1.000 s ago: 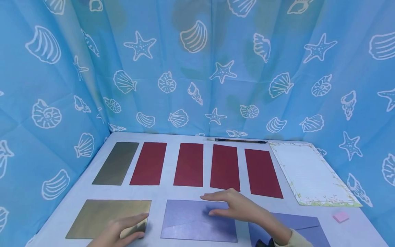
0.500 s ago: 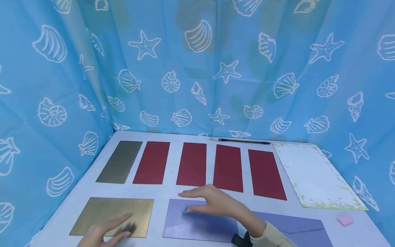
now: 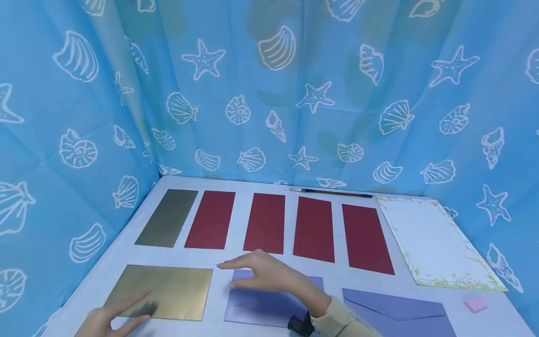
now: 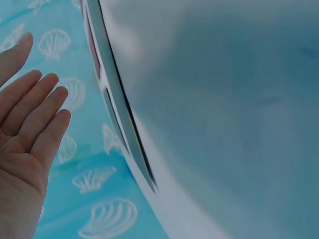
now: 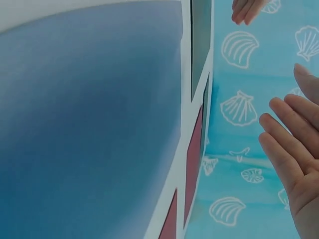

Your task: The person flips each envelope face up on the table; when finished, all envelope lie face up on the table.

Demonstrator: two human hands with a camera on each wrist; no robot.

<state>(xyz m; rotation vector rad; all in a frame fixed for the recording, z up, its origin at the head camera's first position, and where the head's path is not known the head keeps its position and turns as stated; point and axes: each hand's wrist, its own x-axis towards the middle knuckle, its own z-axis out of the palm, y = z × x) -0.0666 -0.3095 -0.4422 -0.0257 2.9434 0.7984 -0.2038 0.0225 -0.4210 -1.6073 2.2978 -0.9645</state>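
Observation:
In the head view my left hand (image 3: 110, 319) hovers over the lower left of a gold envelope (image 3: 168, 285), its fingers extended and holding nothing. My right hand (image 3: 263, 274), also with straight fingers and nothing in it, is above a lilac envelope (image 3: 269, 306) in the front middle. A second purple envelope (image 3: 404, 311) with its flap side up lies to the right, partly behind the right sleeve. Both wrist views show relaxed, straight fingers: the left hand (image 4: 27, 129) at the left edge, the right hand (image 5: 294, 144) at the right edge.
Along the back lie a dark gold envelope (image 3: 167, 218) and several red envelopes (image 3: 210, 220). A writing brush (image 3: 337, 192) rests behind them. Floral-bordered paper (image 3: 438, 241) and a pink sticky-note pad (image 3: 476, 304) are at the right. A blue shell-print curtain (image 3: 236, 56) surrounds the white table.
Both hands have moved left: the left across the gold envelope, the right from the right part of the lilac envelope to its left end. The view has shifted slightly; the envelopes stay put.

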